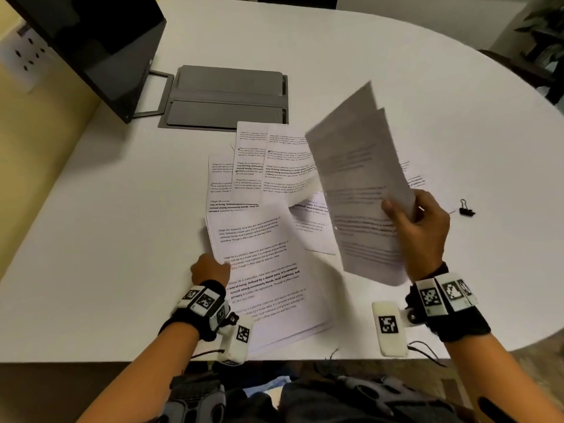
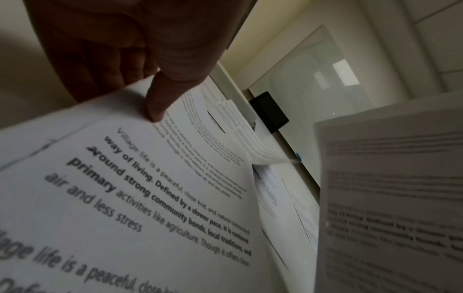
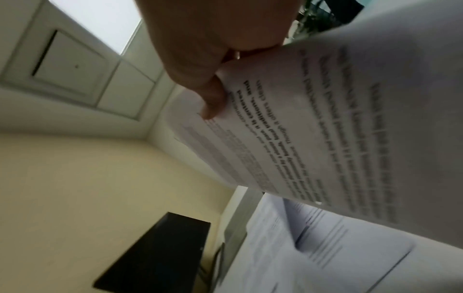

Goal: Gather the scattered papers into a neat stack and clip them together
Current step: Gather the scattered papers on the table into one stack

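Several printed white sheets (image 1: 274,166) lie fanned out on the white table (image 1: 91,239). Nearest me lies a small stack of sheets (image 1: 262,270); my left hand (image 1: 210,267) grips its left edge, thumb on top (image 2: 156,111) and fingers underneath. My right hand (image 1: 418,221) holds a few sheets (image 1: 363,184) raised above the table, thumb (image 3: 213,107) pinching their right edge (image 3: 325,119); they look blurred. A black binder clip (image 1: 466,208) lies on the table to the right of my right hand, apart from the papers.
A grey folded case (image 1: 225,96) lies flat behind the papers. A dark monitor (image 1: 100,47) stands at the far left. The table's front edge (image 1: 91,360) runs just under my wrists; its right side curves away.
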`<move>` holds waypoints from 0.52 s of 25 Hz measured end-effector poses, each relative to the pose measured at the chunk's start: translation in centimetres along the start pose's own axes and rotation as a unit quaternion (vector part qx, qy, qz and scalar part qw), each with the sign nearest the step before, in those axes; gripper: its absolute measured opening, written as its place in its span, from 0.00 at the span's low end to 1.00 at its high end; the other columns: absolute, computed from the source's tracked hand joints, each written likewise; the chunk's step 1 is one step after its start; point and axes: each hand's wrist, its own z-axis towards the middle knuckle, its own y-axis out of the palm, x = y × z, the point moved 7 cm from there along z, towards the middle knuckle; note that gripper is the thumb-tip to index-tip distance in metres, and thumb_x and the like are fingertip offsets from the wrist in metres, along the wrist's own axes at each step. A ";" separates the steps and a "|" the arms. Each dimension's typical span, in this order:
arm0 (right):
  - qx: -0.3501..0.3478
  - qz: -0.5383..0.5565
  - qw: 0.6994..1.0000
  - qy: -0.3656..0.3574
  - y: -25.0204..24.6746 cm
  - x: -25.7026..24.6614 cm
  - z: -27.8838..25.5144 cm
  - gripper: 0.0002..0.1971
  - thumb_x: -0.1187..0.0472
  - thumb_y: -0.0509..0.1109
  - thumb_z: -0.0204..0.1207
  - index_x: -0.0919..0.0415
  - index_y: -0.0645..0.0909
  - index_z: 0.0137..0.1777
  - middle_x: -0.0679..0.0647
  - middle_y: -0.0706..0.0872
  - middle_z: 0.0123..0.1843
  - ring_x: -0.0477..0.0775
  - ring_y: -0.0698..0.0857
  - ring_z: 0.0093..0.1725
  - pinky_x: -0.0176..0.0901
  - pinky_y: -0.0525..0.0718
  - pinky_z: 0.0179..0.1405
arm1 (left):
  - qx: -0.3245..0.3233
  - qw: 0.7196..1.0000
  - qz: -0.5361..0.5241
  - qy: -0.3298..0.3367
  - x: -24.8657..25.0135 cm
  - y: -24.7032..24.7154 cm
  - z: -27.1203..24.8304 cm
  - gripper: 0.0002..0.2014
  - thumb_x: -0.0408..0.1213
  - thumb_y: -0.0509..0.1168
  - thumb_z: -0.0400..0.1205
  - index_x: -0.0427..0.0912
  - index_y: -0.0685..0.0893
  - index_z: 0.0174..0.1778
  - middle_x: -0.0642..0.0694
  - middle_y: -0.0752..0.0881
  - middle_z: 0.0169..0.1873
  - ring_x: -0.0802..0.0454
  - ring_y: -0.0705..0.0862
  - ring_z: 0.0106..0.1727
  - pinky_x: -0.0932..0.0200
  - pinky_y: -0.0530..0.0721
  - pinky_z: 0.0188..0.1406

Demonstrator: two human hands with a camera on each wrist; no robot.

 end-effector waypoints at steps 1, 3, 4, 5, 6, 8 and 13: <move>-0.014 0.095 0.995 0.021 0.5 0.0 -0.1 0.08 0.63 0.76 0.70 0.63 0.81 0.46 0.52 0.86 0.41 0.52 0.84 0.41 0.39 0.84 0.41 | -0.004 1.000 -0.005 0.012 -0.1 -0.1 0.1 0.14 0.34 0.67 0.78 0.28 0.83 0.56 0.30 0.86 0.56 0.33 0.84 0.57 0.52 0.81 0.46; -0.031 0.220 0.973 0.065 1.8 0.9 0.0 0.06 0.66 0.73 0.73 0.63 0.81 0.49 0.50 0.88 0.43 0.49 0.86 0.44 0.41 0.87 0.44 | -0.014 0.999 -0.016 0.028 -0.3 -0.2 0.4 0.14 0.35 0.67 0.78 0.30 0.85 0.56 0.32 0.87 0.55 0.35 0.85 0.55 0.55 0.79 0.44; -0.040 0.232 0.968 0.090 2.7 2.1 0.0 0.09 0.65 0.72 0.73 0.65 0.82 0.52 0.54 0.88 0.47 0.50 0.86 0.47 0.42 0.87 0.46 | -0.013 0.999 -0.024 0.033 -0.4 -0.3 0.5 0.14 0.36 0.66 0.79 0.30 0.85 0.55 0.32 0.87 0.54 0.35 0.85 0.55 0.56 0.77 0.44; -0.054 0.222 0.966 0.117 3.8 3.6 0.0 0.13 0.62 0.72 0.73 0.68 0.82 0.55 0.58 0.88 0.50 0.53 0.86 0.49 0.44 0.86 0.48 | -0.010 0.999 -0.030 0.035 -0.5 -0.5 0.5 0.14 0.37 0.65 0.80 0.29 0.85 0.54 0.31 0.87 0.53 0.34 0.84 0.55 0.56 0.76 0.45; -0.072 0.197 0.967 0.142 4.9 5.2 -0.2 0.15 0.61 0.71 0.74 0.69 0.81 0.57 0.62 0.87 0.52 0.55 0.85 0.50 0.46 0.86 0.50 | -0.007 0.999 -0.036 0.034 -0.5 -0.6 0.6 0.14 0.38 0.62 0.82 0.28 0.84 0.50 0.30 0.87 0.52 0.33 0.84 0.55 0.55 0.75 0.45; -0.113 0.122 0.971 0.169 7.2 8.5 -1.1 0.12 0.62 0.69 0.77 0.67 0.81 0.58 0.63 0.87 0.54 0.58 0.86 0.50 0.51 0.85 0.52 | -0.001 0.999 -0.044 0.022 -0.6 -0.8 0.6 0.21 0.42 0.54 0.86 0.26 0.83 0.49 0.27 0.85 0.52 0.31 0.82 0.56 0.51 0.76 0.50; -0.273 -0.048 0.930 0.240 12.8 13.2 -4.3 0.16 0.72 0.59 0.76 0.64 0.76 0.63 0.64 0.82 0.63 0.61 0.81 0.59 0.52 0.81 0.58 | -0.034 0.996 -0.074 -0.021 -0.4 -0.2 0.9 0.29 0.47 0.38 0.88 0.28 0.76 0.65 0.27 0.79 0.64 0.32 0.76 0.66 0.48 0.71 0.66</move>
